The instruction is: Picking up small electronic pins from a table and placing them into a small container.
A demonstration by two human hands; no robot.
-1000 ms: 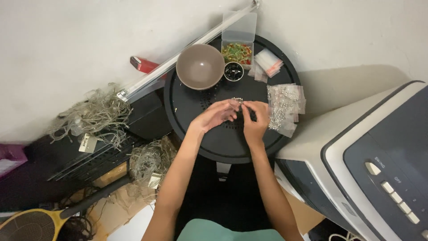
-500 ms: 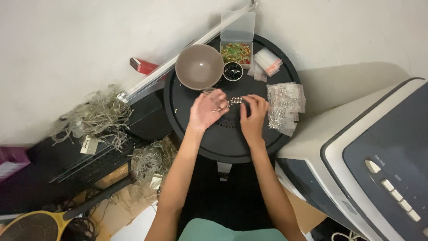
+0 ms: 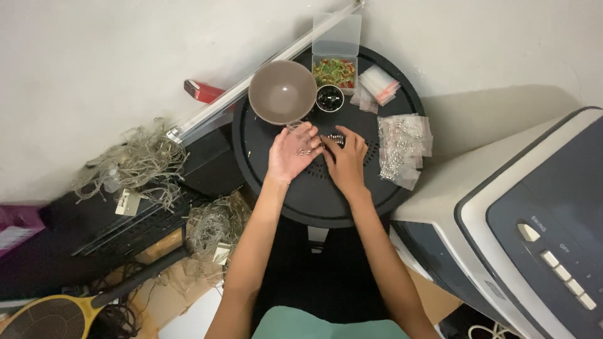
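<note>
1. The grey appliance (image 3: pixel 534 232) with buttons sat to your right, just beside the round black table (image 3: pixel 264 169).
2. The table bore everything you worked on; tangled wire (image 3: pixel 135 166) lay on the floor to its left.
3. A grey bowl (image 3: pixel 282 92) stood at the table's far edge, near your left hand.
4. A clear box (image 3: pixel 335 70) of coloured bits stood open beside the bowl, with a small black cup (image 3: pixel 329 98) just in front of it.
5. Clear bags (image 3: pixel 402 147) lay to the right of your right hand.
6. Your left hand (image 3: pixel 292 152) lay palm up, fingers apart, with small metal pieces (image 3: pixel 304 150) resting on it.
7. Your right hand (image 3: pixel 345 157) was palm down, its fingertips pinched together at more pieces on the table; whether they gripped one, I cannot tell.
</note>
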